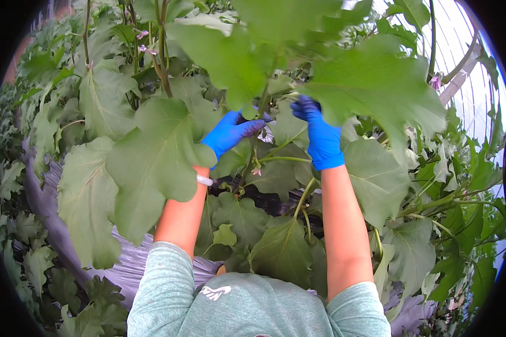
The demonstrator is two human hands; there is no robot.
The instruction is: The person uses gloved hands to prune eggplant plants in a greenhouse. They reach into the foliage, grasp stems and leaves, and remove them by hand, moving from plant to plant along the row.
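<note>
Both of my hands wear blue gloves and reach into an eggplant plant. My left hand [238, 128] is at an upright stem [253, 147], its thumb and fingers around or just beside it; leaves hide part of the fingers. My right hand [314, 122] is to the right of that stem, fingers curled near a thin green shoot [290, 96]; whether it grips the shoot is unclear. A large blurred leaf [371, 92] hangs over the right hand. Below the hands a small pink flower [257, 172] hangs by the stem. A broad leaf [152, 164] partly covers my left wrist.
Dense eggplant foliage [101, 101] surrounds me, with pink flowers [147, 49] at the upper left. Shiny plastic ground film [130, 261] lies below. At the right, leafy branches [442, 202] stand before a ribbed greenhouse wall [480, 97] and a slanted pole [461, 76].
</note>
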